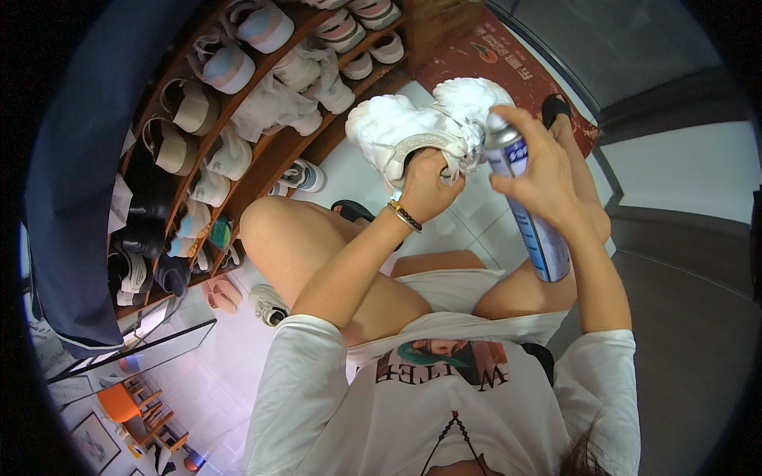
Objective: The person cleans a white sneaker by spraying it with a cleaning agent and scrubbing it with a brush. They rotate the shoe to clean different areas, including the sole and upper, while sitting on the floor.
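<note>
My left hand (430, 183) is pushed into the opening of a pale lace-up sneaker (421, 143) and holds it up over the tiled floor. Thick white foam (381, 126) covers much of the shoe's upper, with another mound (473, 95) at its far end. My right hand (539, 169) grips a tall aerosol spray can (536, 238), with a finger on top by the white nozzle (495, 122). The can is tilted, its top close beside the sneaker's laces and its base over my thigh. The sneaker's sole is hidden.
A wooden shoe rack (238, 196) full of shoes stands to the left. Pink slippers (221, 294) and another sneaker (268, 304) lie on the floor. Beyond the foamed shoe is a red doormat (476, 50). A dark door panel (678, 309) is at right.
</note>
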Tool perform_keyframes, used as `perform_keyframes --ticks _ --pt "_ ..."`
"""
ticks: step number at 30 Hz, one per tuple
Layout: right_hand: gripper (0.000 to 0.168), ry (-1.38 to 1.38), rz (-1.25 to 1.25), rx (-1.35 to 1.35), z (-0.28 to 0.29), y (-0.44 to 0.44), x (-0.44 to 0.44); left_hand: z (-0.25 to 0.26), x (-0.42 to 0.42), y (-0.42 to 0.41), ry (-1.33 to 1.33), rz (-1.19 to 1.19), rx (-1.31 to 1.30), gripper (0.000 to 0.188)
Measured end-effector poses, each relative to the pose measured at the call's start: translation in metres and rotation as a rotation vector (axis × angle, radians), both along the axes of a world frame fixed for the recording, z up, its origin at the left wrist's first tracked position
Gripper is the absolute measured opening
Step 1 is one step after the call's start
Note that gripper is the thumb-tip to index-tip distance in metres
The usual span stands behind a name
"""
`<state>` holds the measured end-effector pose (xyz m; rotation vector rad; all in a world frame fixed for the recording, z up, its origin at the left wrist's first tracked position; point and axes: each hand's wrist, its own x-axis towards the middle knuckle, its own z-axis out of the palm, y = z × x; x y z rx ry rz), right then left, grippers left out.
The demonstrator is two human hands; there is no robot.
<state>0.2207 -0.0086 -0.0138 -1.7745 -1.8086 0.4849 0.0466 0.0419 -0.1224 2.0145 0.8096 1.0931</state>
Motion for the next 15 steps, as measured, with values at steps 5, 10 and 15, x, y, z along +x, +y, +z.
perform_keyframes --ticks 5,10,15 --pt "0.074 0.008 0.002 -0.009 0.002 -0.001 -0.002 -0.001 -0.002 -0.002 0.057 -0.044 -0.067 0.024" --pt "0.073 0.083 0.021 -0.057 -0.002 -0.005 -0.003 -0.003 -0.012 0.007 -0.126 0.116 -0.258 0.024" --pt "0.073 0.338 -0.095 -0.041 -0.028 -0.007 0.006 0.003 -0.045 0.032 -0.972 0.226 -1.124 0.016"
